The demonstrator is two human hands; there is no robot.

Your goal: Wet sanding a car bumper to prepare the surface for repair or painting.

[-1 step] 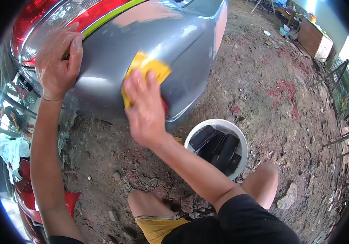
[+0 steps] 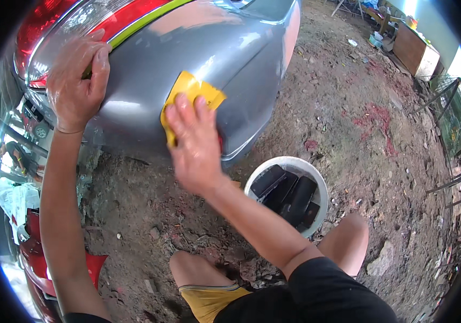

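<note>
The painted grey car bumper (image 2: 133, 102) curves across the upper middle, with lighter beige-pink patches along its top and right edge. My right hand (image 2: 195, 140) presses a yellow sheet of sandpaper (image 2: 193, 86) against its lower part, fingers laid over the sheet. Part of the sheet is hidden under the hand. At the upper left, my wet left hand (image 2: 77, 83) leans on the red and clear tail light (image 2: 61, 32), thumb apart, fingers partly out of sight. Green masking tape (image 2: 139, 24) runs along the border between light and bumper.
A white bucket (image 2: 324, 199) holding several dark blocks (image 2: 298, 196) in water stands on the rough dirt ground, near my right knee. Red car parts (image 2: 93, 266) lie at the lower left. A wooden cabinet (image 2: 410, 48) and a metal-framed rack (image 2: 451, 107) stand at the right.
My right hand and the yellow sandpaper have shifted slightly down and to the right over the bumper. My left hand stays in place.
</note>
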